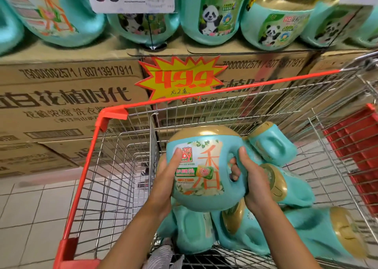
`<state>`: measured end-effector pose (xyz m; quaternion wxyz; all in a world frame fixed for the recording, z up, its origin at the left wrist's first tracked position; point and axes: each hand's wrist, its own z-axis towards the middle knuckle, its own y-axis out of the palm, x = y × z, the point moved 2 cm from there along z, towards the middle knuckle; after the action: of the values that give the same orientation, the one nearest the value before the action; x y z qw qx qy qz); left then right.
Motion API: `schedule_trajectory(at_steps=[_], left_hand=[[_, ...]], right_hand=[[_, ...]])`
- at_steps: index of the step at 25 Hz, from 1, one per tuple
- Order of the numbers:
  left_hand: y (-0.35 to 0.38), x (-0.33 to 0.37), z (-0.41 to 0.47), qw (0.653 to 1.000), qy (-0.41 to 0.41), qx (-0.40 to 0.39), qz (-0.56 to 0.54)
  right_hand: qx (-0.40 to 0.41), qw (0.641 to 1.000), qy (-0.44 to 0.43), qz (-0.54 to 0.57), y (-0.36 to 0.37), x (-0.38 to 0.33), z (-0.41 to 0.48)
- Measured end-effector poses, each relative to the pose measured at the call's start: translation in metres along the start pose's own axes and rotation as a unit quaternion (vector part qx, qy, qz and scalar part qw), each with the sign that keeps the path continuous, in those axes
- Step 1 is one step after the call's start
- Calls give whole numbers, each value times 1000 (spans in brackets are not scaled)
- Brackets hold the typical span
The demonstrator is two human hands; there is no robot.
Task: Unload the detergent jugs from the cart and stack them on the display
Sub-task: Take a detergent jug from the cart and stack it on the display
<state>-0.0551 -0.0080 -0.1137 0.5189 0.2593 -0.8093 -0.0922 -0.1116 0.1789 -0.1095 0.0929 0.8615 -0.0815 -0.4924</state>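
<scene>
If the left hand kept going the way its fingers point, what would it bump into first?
The left hand presses the held jug, fingers pointing up and away. Going straight on, it would probably meet the cart's wire front wall first, with cardboard boxes behind. Depth is unclear.

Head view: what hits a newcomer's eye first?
The teal jug at centre, held above the red-rimmed cart, with the left grip flat on its label and the right grip round its handle. Behind it, a yellow starburst sign reading 49.9 sits on the cardboard cartons, and display jugs line their top.
</scene>
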Motion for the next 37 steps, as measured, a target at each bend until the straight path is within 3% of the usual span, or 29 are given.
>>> schedule_trajectory(at_steps=[8,12,20,29,37], left_hand=[[-57,17,-72,989,103,108,-10],[-81,16,-128,966,151,201,-53],[-168,24,-244,921,170,340,-87],[-317,77,-332,923,162,343,-59],[-395,129,-309,941,140,302,-65]], right_hand=[[-124,987,23,-103,74,21,-20],[-229,964,55,-125,115,32,-45],[-351,913,67,-197,223,88,-123],[-360,916,47,-172,356,168,-207],[-330,932,46,-145,434,178,-202]])
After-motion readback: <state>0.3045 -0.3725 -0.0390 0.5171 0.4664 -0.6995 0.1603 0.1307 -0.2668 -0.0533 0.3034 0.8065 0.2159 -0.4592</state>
